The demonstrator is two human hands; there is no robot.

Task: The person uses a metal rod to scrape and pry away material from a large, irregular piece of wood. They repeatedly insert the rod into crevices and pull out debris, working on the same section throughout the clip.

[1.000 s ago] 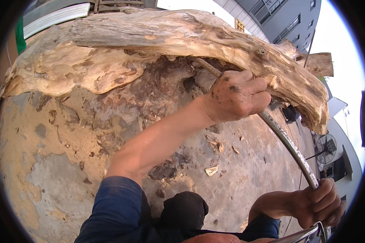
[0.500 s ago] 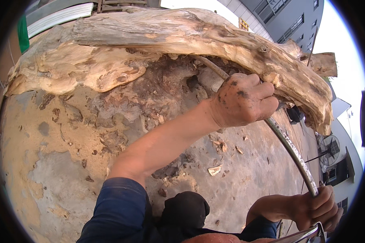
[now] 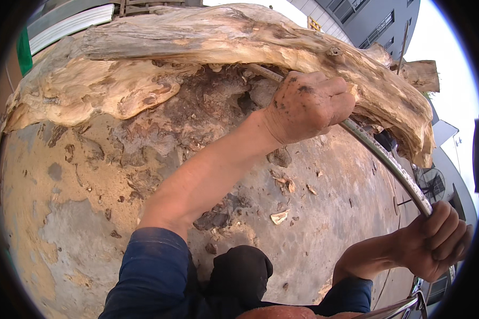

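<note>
A long metal rod [image 3: 387, 159], speckled with pale patches, slants from the lower right up into the log. My left hand [image 3: 315, 105], dirt-smudged, is wrapped round its upper part close to the log's underside. Further down, at the right, my right hand [image 3: 436, 240] closes round the rod's near end. The far tip passes into the dark hollow below the big peeled log [image 3: 207, 40] and is hidden there. Bare pale wood, with ragged edges and a knot, makes up the log.
Wood chips [image 3: 280, 216] and bark scraps lie on the stained concrete ground [image 3: 324, 244]. My dark-clad knee [image 3: 242, 274] shows at the bottom. A standing fan [image 3: 430, 183] is at the right, a grey building [image 3: 367, 21] behind. Green cloth [image 3: 24, 52] hangs at the far left.
My right hand has risen and shifted right with the rod's near end. My left hand has moved slightly up and left, still gripping. The view has shifted a little.
</note>
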